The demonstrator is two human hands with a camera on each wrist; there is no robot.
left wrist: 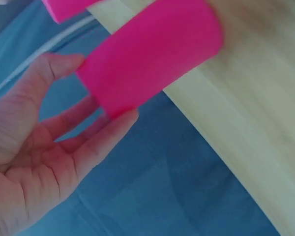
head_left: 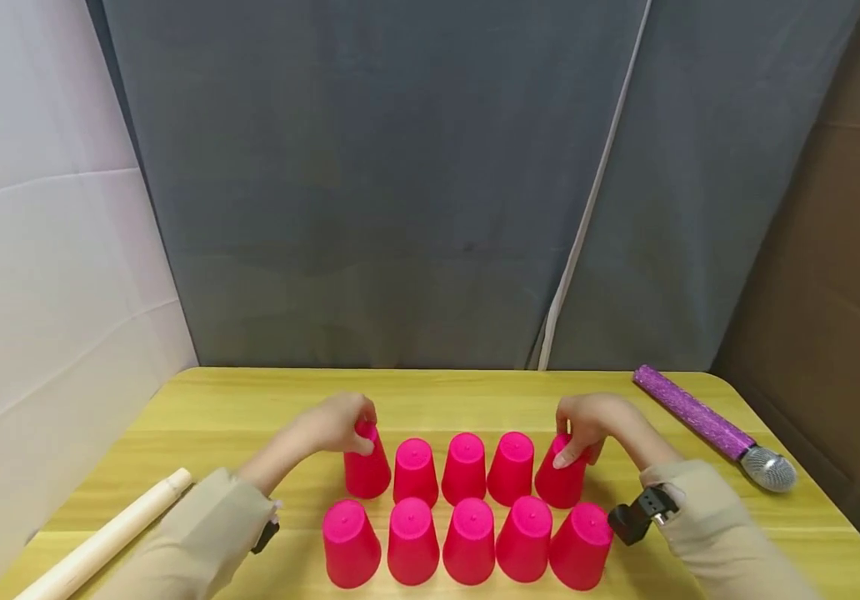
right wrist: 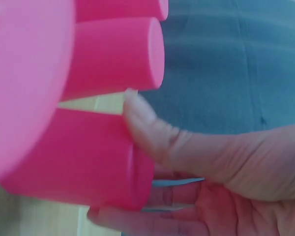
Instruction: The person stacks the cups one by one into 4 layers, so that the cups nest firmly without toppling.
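Several pink cups stand upside down in two rows on the yellow table. My left hand grips the top of the back row's leftmost cup. In the left wrist view that cup sits between the thumb and fingers of the left hand. My right hand grips the top of the back row's rightmost cup, which leans slightly. The right wrist view shows the thumb of the right hand on this cup's side and the fingers under it. The front row is untouched.
A purple glitter microphone lies at the table's right rear. A pale wooden rod lies at the front left edge. A grey curtain hangs behind the table, a white panel stands at the left, brown board at the right.
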